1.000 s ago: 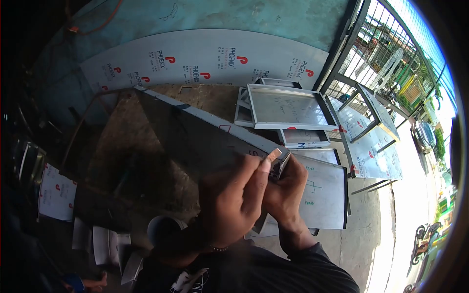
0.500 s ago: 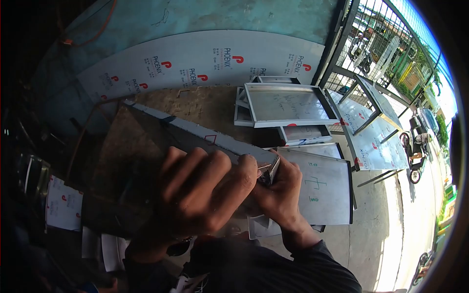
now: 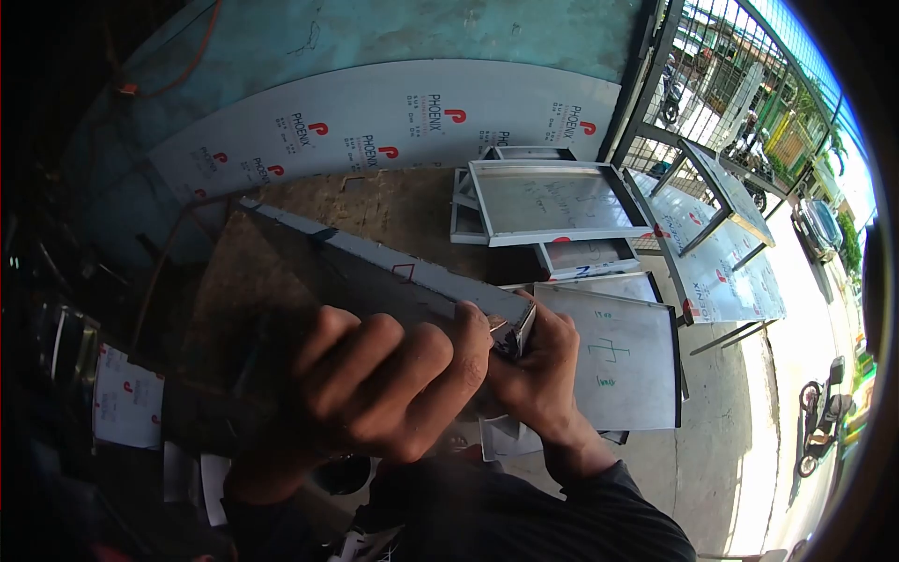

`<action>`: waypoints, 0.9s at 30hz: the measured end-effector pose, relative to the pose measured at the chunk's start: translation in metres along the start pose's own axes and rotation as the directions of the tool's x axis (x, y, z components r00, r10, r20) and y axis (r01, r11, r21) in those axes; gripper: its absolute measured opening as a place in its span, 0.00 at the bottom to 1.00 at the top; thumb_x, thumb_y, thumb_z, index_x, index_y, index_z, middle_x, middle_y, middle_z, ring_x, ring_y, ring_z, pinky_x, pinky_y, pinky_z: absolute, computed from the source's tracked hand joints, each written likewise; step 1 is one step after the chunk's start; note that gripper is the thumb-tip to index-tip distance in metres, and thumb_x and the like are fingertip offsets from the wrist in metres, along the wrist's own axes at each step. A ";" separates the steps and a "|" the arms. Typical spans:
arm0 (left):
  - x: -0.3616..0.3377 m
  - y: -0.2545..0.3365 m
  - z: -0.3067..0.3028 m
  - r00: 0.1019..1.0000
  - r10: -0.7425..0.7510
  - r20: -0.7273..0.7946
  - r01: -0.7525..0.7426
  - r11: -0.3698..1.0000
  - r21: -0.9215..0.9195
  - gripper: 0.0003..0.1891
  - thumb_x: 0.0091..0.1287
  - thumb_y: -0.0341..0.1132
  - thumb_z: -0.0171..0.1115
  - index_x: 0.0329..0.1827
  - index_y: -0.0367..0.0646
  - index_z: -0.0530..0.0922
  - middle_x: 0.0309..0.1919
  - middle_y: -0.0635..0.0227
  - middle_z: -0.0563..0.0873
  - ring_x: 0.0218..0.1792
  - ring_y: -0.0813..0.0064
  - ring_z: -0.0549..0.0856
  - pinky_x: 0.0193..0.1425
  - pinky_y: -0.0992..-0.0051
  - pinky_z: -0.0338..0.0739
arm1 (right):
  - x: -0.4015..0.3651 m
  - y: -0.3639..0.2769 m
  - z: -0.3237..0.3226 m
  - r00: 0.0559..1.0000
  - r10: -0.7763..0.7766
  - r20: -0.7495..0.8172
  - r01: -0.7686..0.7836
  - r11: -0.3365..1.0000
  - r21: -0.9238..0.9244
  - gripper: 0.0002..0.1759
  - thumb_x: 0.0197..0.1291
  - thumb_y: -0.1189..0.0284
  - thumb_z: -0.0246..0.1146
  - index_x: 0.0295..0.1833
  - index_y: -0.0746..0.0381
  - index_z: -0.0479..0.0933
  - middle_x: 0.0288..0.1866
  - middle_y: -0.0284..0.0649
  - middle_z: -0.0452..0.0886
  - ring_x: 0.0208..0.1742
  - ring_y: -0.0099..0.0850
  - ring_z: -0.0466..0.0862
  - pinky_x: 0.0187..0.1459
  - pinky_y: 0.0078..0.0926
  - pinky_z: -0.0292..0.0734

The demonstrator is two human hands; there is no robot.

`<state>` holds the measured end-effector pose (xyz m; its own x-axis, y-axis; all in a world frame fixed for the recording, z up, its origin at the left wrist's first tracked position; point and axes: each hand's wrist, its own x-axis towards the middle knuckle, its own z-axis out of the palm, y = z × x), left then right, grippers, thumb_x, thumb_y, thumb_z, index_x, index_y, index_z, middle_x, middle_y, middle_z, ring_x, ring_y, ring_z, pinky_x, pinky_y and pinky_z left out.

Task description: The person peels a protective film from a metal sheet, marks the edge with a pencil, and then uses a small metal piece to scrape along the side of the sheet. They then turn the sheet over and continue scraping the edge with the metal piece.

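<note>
Both hands were in close at the near end of a metal panel!

And there were the trays: the top tray (image 3: 552,201), shallow and straight-sided, sat by the table's far right corner with dark scrawl across its floor, while a lower tray (image 3: 646,361) showed green marks. Down in the shade, a round bucket (image 3: 345,475) was too dark inside to read.

Here was the left hand (image 3: 389,379), fingers tightly curled, thumb hidden; a coppery glint peeped out by its fingertip, but what it pinched, I couldn't tell. The right hand (image 3: 538,370) was wrapped around the near corner of the metal panel (image 3: 379,255), whose far end stretched to the far left corner of the table (image 3: 393,197). Smooth grey folded edge, rough brown tabletop, and behind, a shiny printed sheet (image 3: 375,94) bowed along the wall (image 3: 468,28)!
</note>
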<state>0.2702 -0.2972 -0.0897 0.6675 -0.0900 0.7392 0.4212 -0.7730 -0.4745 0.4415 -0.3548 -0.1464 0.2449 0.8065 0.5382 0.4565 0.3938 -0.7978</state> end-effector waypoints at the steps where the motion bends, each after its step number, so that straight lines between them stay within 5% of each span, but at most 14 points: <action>1: 0.000 -0.001 0.000 1.000 0.001 -0.001 -0.001 1.000 0.001 0.08 0.60 0.38 0.74 0.41 0.49 0.89 0.22 0.80 0.68 0.20 0.83 0.66 0.27 0.76 0.59 | 0.000 0.000 0.000 1.000 -0.001 -0.001 0.001 1.000 0.000 0.14 0.52 0.78 0.73 0.42 0.71 0.79 0.21 0.44 0.83 0.23 0.20 0.83 0.24 0.23 0.74; 22: 0.010 0.002 -0.005 0.996 0.087 0.009 -0.087 0.996 0.014 0.04 0.57 0.33 0.72 0.35 0.47 0.88 0.21 0.79 0.65 0.20 0.83 0.65 0.25 0.77 0.58 | -0.002 0.001 0.003 0.997 0.078 -0.015 -0.078 0.997 0.019 0.09 0.56 0.74 0.72 0.37 0.69 0.81 0.25 0.38 0.84 0.29 0.16 0.81 0.30 0.21 0.76; 27: 0.015 0.002 -0.009 0.989 0.136 0.060 -0.136 0.991 -0.007 0.06 0.51 0.30 0.70 0.33 0.45 0.87 0.21 0.78 0.65 0.21 0.81 0.66 0.25 0.77 0.58 | -0.007 0.007 0.005 0.996 0.063 -0.060 -0.067 0.995 -0.068 0.12 0.51 0.71 0.73 0.38 0.66 0.82 0.26 0.41 0.84 0.26 0.28 0.84 0.32 0.25 0.76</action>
<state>0.2752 -0.3055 -0.0755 0.7543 -0.1567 0.6376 0.3221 -0.7578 -0.5674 0.4390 -0.3555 -0.1570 0.3237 0.8018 0.5024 0.4960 0.3084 -0.8117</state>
